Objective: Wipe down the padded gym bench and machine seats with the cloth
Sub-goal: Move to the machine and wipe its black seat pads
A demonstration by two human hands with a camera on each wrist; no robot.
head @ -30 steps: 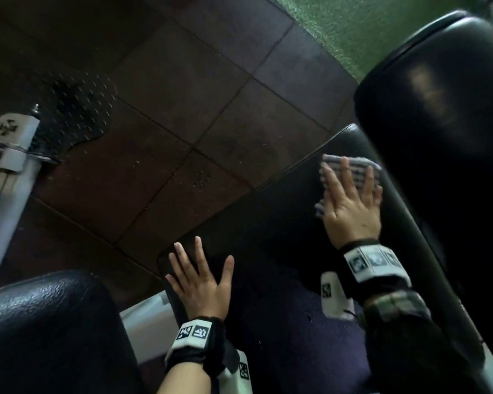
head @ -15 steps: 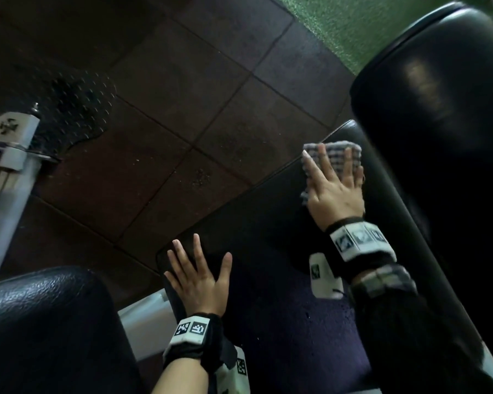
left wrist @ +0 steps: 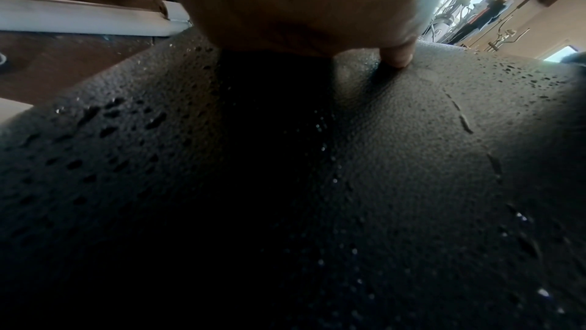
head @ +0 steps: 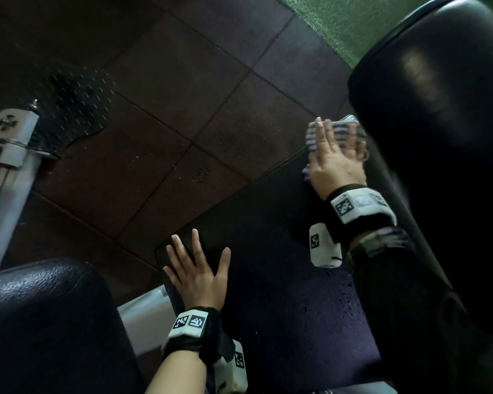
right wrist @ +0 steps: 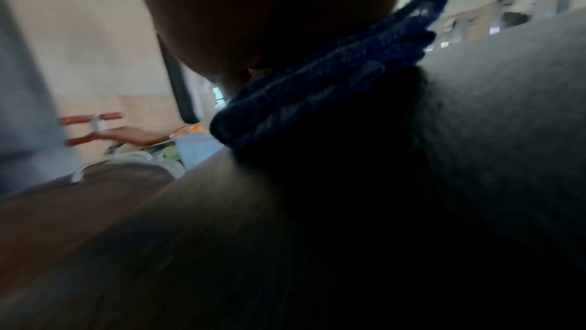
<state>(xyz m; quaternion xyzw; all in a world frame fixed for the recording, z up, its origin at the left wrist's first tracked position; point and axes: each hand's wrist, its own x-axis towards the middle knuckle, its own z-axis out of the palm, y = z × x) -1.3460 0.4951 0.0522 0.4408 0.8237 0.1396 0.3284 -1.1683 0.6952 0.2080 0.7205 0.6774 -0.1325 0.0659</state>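
Note:
A black padded seat (head: pixel 256 223) fills the lower middle of the head view, dotted with water droplets (left wrist: pixel 460 115). My right hand (head: pixel 335 155) lies flat with straight fingers on a checked cloth (head: pixel 337 129), pressing it to the seat's far corner beside a big black roller pad (head: pixel 439 109). In the right wrist view the folded cloth (right wrist: pixel 317 90) looks dark blue under my palm. My left hand (head: pixel 195 268) rests flat, fingers spread, on the seat's near left corner; its thumb tip (left wrist: pixel 396 56) touches the pad.
Another black pad (head: pixel 40 322) sits at the lower left, with a white frame tube (head: pixel 145 311) between it and the seat. A white post and studded foot plate (head: pixel 77 106) stand on the brown floor tiles (head: pixel 182 109). Green turf (head: pixel 333 21) lies at the top.
My right hand has slid the cloth away from me along the seat, up to its far corner by the roller pad. My left hand has stayed in place.

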